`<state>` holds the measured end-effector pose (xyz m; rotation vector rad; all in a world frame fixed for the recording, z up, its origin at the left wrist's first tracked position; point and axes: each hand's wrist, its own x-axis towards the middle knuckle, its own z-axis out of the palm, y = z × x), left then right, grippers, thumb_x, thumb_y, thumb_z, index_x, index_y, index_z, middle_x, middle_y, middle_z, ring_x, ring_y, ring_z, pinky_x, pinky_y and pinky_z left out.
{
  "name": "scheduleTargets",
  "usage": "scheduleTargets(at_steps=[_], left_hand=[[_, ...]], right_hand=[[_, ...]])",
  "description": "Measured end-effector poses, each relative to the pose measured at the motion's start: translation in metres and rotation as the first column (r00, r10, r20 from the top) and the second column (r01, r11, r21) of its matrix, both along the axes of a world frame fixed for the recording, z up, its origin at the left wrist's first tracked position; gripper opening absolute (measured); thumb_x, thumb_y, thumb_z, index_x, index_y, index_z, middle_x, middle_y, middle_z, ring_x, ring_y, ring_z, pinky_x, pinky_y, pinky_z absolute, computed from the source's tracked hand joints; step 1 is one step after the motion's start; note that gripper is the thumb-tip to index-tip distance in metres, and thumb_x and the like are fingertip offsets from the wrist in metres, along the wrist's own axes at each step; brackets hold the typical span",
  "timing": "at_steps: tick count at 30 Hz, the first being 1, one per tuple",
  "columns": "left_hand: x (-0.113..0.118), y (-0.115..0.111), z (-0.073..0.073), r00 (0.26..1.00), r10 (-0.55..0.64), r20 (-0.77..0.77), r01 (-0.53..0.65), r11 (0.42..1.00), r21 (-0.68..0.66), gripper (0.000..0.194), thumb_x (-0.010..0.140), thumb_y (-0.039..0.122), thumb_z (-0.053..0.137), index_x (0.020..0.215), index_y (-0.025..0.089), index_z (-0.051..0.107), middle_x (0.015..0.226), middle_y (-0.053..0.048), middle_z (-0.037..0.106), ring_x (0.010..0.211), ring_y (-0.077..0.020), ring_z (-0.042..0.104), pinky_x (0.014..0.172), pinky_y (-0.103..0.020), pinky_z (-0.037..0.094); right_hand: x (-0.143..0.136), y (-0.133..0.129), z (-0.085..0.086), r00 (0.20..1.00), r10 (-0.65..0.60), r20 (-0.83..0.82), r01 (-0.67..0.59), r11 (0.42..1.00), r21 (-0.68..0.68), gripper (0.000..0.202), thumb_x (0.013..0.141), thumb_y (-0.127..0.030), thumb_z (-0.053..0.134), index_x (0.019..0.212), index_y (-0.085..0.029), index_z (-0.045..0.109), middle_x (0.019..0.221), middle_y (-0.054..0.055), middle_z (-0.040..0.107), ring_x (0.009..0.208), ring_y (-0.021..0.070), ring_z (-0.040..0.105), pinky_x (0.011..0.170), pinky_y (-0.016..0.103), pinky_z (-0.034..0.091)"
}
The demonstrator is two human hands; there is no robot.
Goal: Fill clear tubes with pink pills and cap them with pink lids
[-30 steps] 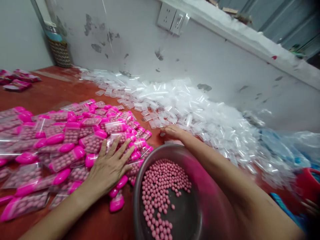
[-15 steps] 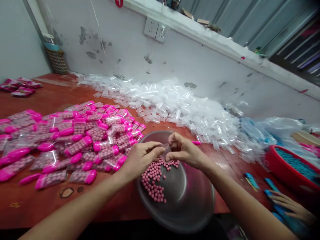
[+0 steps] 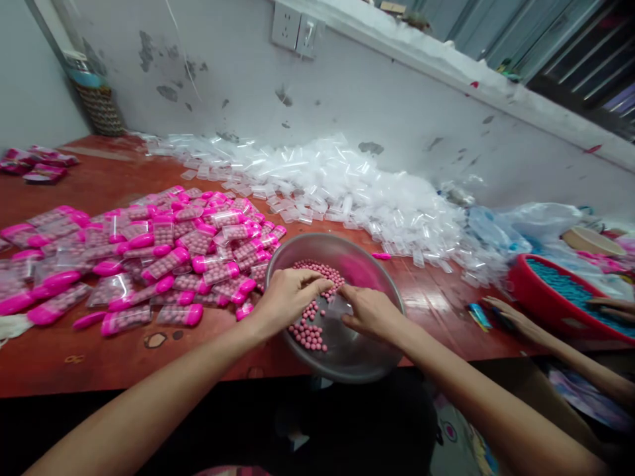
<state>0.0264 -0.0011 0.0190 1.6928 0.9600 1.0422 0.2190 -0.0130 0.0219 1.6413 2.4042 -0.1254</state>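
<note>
A grey metal bowl (image 3: 398, 291) stands at the table's front edge with loose pink beads (image 3: 308, 336) along its left and far side. Over the beads is my left hand (image 3: 290, 301), thumb and fingers pinched together; whatever lies between them is too small to make out. My right hand (image 3: 372, 314) reaches into the bowl from the right, closed on a small clear plastic case (image 3: 339, 307), partly hidden by its fingers. Left of the bowl lies a heap of clear cases with bright pink caps (image 3: 166, 264), filled with pink beads.
Loose clear cases (image 3: 342, 182) are piled along the wall. One pink cap (image 3: 381, 256) lies behind the bowl. At right stand a red basin (image 3: 518, 281) of blue pieces and a co-worker's hands (image 3: 513, 317), one on the table near a small blue item (image 3: 479, 316).
My hands have moved lower into the bowl and slightly apart, the clear case staying with the right. The view has shifted. The co-worker's hand has moved back beside the red basin.
</note>
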Motion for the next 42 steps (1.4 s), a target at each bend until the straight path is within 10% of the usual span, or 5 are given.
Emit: scheduleTargets(at_steps=[10,21,27,32,42], left_hand=[[-0.025,0.012,-0.024,0.978,0.106,0.179,-0.084,0.988,-0.131,0.034,0.078,0.041,0.053,0.089,0.013,0.067,0.079,-0.005,0.069,0.072,-0.0179,0.064,0.066,-0.027,0.052],[-0.028,0.007,-0.016,0.971,0.208,0.116,-0.207,0.978,-0.021,0.027,0.082,0.03,0.05,0.101,0.017,0.064,0.099,-0.006,0.067,0.09,-0.0189,0.062,0.081,-0.029,0.048],[-0.022,0.007,-0.014,0.986,0.156,0.061,-0.154,0.987,-0.037,0.045,0.079,0.026,0.051,0.123,0.016,0.049,0.126,-0.01,0.052,0.112,-0.0229,0.05,0.096,-0.036,0.038],[-0.008,0.007,-0.005,0.961,-0.211,0.18,0.235,0.964,-0.125,0.031,0.079,0.021,0.049,0.108,0.017,0.062,0.107,-0.006,0.065,0.1,-0.0223,0.057,0.089,-0.032,0.043],[0.016,0.001,-0.008,0.867,-0.058,0.495,0.337,0.801,-0.495,0.028,0.062,0.026,0.07,0.086,0.013,0.065,0.081,-0.005,0.065,0.073,-0.0154,0.06,0.071,-0.029,0.047]], right_hand=[[-0.032,0.026,-0.04,0.992,0.118,0.05,-0.11,0.985,-0.131,0.02,0.069,-0.015,0.054,0.088,-0.013,0.057,0.091,0.015,0.064,0.082,0.0252,0.061,0.067,0.03,0.044],[-0.061,0.048,-0.044,0.916,0.088,-0.393,-0.141,0.984,-0.108,0.026,0.072,-0.017,0.05,0.097,-0.014,0.054,0.088,0.006,0.062,0.077,0.0178,0.058,0.067,0.027,0.044],[-0.038,0.025,-0.02,0.076,-0.466,-0.882,-0.207,0.858,-0.471,0.038,0.068,-0.016,0.065,0.103,-0.021,0.052,0.097,0.0,0.06,0.087,0.0133,0.058,0.08,0.029,0.046],[-0.027,0.008,-0.014,-0.221,-0.56,-0.799,-0.239,0.825,-0.512,0.036,0.068,-0.015,0.067,0.101,-0.022,0.056,0.094,0.001,0.063,0.084,0.0144,0.061,0.08,0.035,0.049],[-0.007,-0.003,0.001,0.013,-0.462,-0.887,-0.019,0.887,-0.462,0.028,0.066,-0.026,0.069,0.091,-0.018,0.058,0.079,0.0,0.066,0.071,0.012,0.062,0.066,0.025,0.05]])
